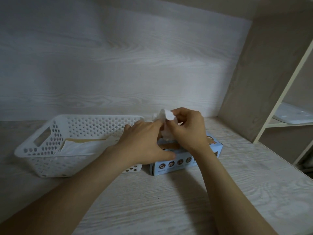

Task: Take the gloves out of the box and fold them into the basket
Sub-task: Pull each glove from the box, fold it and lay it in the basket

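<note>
1. Glove [165, 116] partly out of box [177, 162], bunched up above the opening; lower end hidden behind the hands.
2. Right hand [186, 129]: fingers [177, 111] pinching the glove's upper edge.
3. Left hand [144, 143]: fingers [156, 123] stretched to the glove's lower part, thumb lying on the box's near top edge. Pinching or merely touching: cannot tell.
4. Step in hand, by the look of it: drawing one glove free. Best pulled straight up and slowly, so that no second glove trails out.
5. Keep the box pressed down with the left hand, or it may lift off the surface [169, 200] with the pull.
6. Once free, smooth flat before folding; thin material like this probably clings and crumples.
7. Basket [50, 160] just left of the box, with pale folded pieces [79, 146] inside, likely gloves. Lay the new fold flat on top of them, edges matched.
</note>
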Available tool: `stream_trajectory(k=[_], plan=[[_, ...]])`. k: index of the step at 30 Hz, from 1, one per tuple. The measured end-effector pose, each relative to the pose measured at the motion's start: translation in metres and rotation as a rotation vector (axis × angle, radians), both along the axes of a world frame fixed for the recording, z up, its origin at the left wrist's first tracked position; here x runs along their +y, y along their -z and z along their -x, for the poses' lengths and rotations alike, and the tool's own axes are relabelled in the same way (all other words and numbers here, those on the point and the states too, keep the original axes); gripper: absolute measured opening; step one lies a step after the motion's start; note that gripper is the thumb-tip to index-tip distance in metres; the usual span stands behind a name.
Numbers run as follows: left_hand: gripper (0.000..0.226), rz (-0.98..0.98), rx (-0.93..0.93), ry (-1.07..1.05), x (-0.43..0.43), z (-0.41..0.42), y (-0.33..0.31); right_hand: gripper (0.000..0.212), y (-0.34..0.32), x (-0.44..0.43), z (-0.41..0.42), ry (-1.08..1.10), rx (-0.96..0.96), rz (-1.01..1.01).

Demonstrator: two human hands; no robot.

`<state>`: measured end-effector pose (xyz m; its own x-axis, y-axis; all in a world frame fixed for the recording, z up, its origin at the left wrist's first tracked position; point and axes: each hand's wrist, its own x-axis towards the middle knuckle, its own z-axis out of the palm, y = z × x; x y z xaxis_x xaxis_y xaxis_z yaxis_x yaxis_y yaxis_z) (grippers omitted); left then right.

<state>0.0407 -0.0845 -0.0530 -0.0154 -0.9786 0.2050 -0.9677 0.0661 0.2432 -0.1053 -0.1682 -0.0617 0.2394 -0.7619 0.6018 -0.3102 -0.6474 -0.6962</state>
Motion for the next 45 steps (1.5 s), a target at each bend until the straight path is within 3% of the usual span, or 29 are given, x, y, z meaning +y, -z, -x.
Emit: stream_trajectory(k=[3, 8, 16, 19, 22, 26, 29, 31, 33, 35, 37, 41, 45], plan=[[0.067, -0.001, 0.004, 0.007, -0.004, -0.003, 0.003, 0.014, 0.002, -0.007, 0.000, 0.143, -0.165, 0.094], [0.060, 0.019, 0.008, 0.003, -0.008, -0.005, 0.006, 0.005, -0.005, -0.006, 0.001, 0.245, -0.607, 0.100], [0.062, 0.013, 0.009, -0.005, -0.009, -0.004, 0.005, 0.021, -0.014, -0.002, -0.001, 0.341, -0.854, 0.012], [0.060, 0.016, 0.019, -0.008, -0.008, -0.004, 0.005, 0.019, -0.015, -0.006, 0.000, 0.231, -0.977, -0.149], [0.060, 0.021, 0.023, -0.009, -0.007, -0.003, 0.004, 0.022, -0.019, -0.002, 0.000, -0.030, -1.147, -0.422], [0.059, 0.028, 0.017, -0.003, -0.007, -0.003, 0.004, 0.047, -0.021, -0.001, 0.004, -0.333, -1.357, -0.669], [0.062, 0.023, 0.021, -0.009, -0.007, -0.004, 0.005, 0.025, -0.023, -0.002, 0.011, -0.432, -1.321, -0.714], [0.063, 0.020, 0.022, -0.019, -0.007, -0.004, 0.005, 0.027, -0.027, -0.005, 0.020, -0.201, -1.092, -0.660], [0.063, 0.021, 0.029, -0.023, -0.007, -0.004, 0.004, 0.025, -0.026, -0.008, 0.024, 0.036, -1.019, -0.499], [0.062, 0.005, 0.038, -0.020, -0.007, -0.003, 0.003, 0.015, -0.023, -0.010, 0.017, 0.121, -0.937, -0.373], [0.060, -0.004, 0.051, -0.009, -0.005, -0.004, 0.001, 0.014, -0.018, -0.008, 0.006, 0.175, -0.769, -0.389], [0.029, 0.023, 0.181, -0.108, -0.001, -0.005, -0.014, 0.018, -0.018, 0.002, -0.006, -0.080, -0.657, -0.572], [0.030, 0.048, 0.691, -0.185, -0.007, -0.010, -0.030, 0.022, -0.023, 0.012, -0.008, -0.256, -0.686, -0.577]])
